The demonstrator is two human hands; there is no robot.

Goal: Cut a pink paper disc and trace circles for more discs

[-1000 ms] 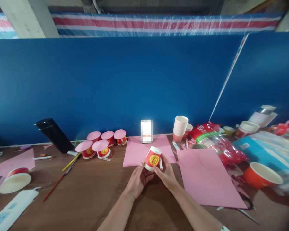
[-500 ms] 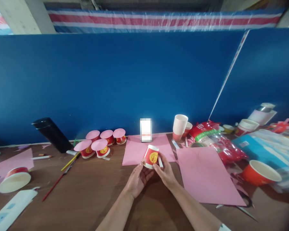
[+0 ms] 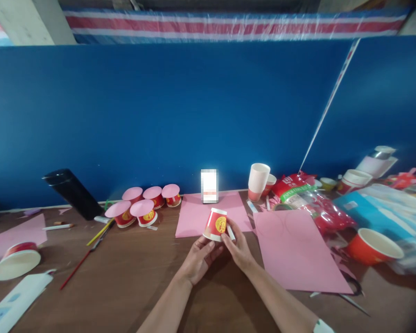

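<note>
A red paper cup [image 3: 215,225] with a yellow emblem and a white rim is held above the table, slightly tilted. My left hand [image 3: 199,259] is under its lower left, fingers curled against the bottom edge. My right hand [image 3: 241,249] grips the cup's right side, with the thumb low on the front. A slim white stick-like piece [image 3: 231,232] is also tucked in the right hand; its kind is unclear. Behind the cup lies a pink paper sheet [image 3: 190,217]. Several short red cups [image 3: 147,218] topped with pink paper discs stand to the left.
A bright pixelated block [image 3: 209,186] stands by the blue partition [image 3: 194,101]. To the right are white cups [image 3: 259,178], a larger pink sheet [image 3: 298,249], a red cup package [image 3: 294,185] and an orange cup [image 3: 376,246]. Leftward lie a black bottle [image 3: 72,192], a paintbrush [image 3: 76,268] and a power strip [image 3: 17,300].
The cup has turned slightly in my hands, its emblem shifting rightward. My left thumb has slid down from the cup's side toward its lower edge. My right hand keeps its grip.
</note>
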